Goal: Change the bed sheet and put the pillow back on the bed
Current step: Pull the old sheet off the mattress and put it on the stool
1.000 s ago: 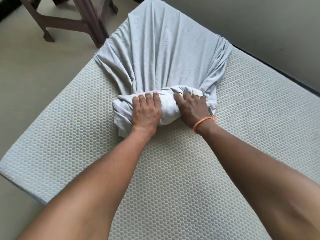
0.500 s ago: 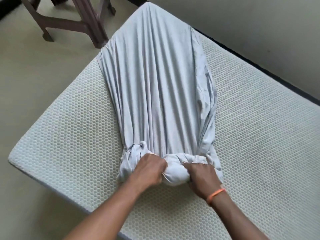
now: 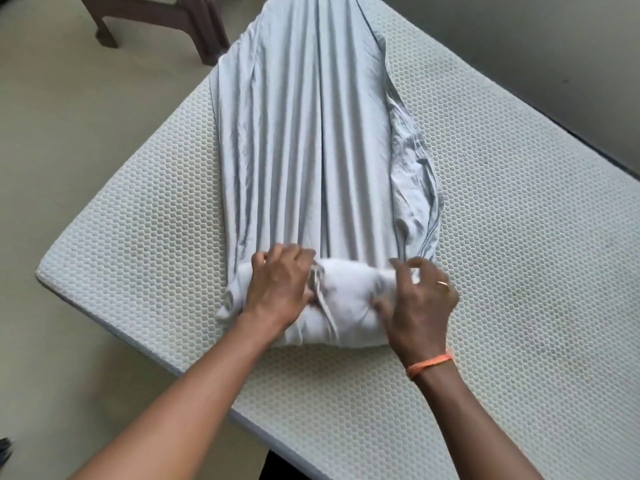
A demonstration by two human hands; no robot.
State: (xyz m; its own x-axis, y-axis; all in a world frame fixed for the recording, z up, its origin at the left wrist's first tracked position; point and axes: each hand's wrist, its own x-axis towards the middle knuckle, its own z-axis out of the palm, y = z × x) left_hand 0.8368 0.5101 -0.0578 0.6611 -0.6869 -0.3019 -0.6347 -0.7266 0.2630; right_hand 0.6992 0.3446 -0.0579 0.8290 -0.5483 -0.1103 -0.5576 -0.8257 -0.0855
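Observation:
A pale grey bed sheet (image 3: 304,133) lies in a long pleated strip down the middle of the bare honeycomb-textured mattress (image 3: 519,271). Its near end is a rolled-up white bundle (image 3: 346,299). My left hand (image 3: 277,289) lies over the left part of the bundle, fingers curled over its far side and thumb tucked into a fold. My right hand (image 3: 415,306), with an orange wrist band, arches over the right end with fingers apart, only lightly touching. No pillow is in view.
Dark wooden furniture legs (image 3: 194,22) stand on the beige floor (image 3: 69,150) beyond the mattress's far left corner. A grey wall (image 3: 554,46) runs along the mattress's right side. The near left corner of the mattress overhangs the floor.
The bundle has come toward me, stretching the sheet into a longer strip over the mattress. Both fists have loosened, and my right hand's fingers have spread off the bundle.

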